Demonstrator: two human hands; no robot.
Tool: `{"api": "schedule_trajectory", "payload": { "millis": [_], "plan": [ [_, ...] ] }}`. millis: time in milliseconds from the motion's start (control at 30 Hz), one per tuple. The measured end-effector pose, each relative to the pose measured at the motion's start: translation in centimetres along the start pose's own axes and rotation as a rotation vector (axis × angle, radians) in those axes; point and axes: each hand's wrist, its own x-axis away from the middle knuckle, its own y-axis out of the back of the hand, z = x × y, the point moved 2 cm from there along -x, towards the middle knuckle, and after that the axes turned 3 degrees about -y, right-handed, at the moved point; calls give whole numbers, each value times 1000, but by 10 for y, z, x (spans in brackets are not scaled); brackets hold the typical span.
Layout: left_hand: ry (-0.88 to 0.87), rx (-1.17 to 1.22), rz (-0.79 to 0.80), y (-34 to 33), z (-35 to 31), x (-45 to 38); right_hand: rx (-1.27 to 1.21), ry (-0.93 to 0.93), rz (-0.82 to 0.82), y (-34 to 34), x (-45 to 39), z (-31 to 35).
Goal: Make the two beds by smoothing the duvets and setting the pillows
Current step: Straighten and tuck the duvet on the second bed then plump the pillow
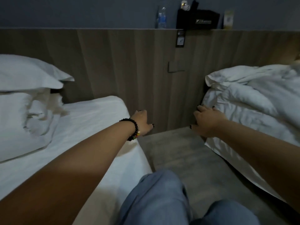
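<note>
I stand in the aisle between two white beds. On the left bed [90,114] a pillow [29,73] lies on top of a crumpled duvet [32,120], and the sheet near the corner is bare. My left hand [142,122], with a bead bracelet on the wrist, hovers just past that bed's corner with relaxed fingers and holds nothing. The right bed carries a rumpled duvet [253,109] with a pillow [227,75] behind it at the headboard. My right hand [206,121] rests with spread fingers on the duvet's near corner.
A wooden headboard panel [129,65] runs behind both beds, with a switch plate [180,38]. Its ledge holds a water bottle [162,17], a black box [197,19] and a card [228,19]. Grey floor [177,151] fills the aisle; my jeans-clad legs [159,198] are below.
</note>
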Motion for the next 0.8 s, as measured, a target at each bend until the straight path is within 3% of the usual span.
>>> {"api": "schedule_trajectory", "payload": {
  "millis": [233,433,667,800],
  "plan": [
    [-176,-39,42,-18,-112,-93,-31,-205,-18,-15,-21,-127],
    [-310,-184,48,-52,-193,-203,-81,-328,121,-78,-88,-225],
    [-397,-11,108,-45,-284,-329,-139,-398,194,-93,-179,-339],
    [-318,43,52,-28,-309,-361,-263,-458,197,-86,-206,-372]
  ]
}}
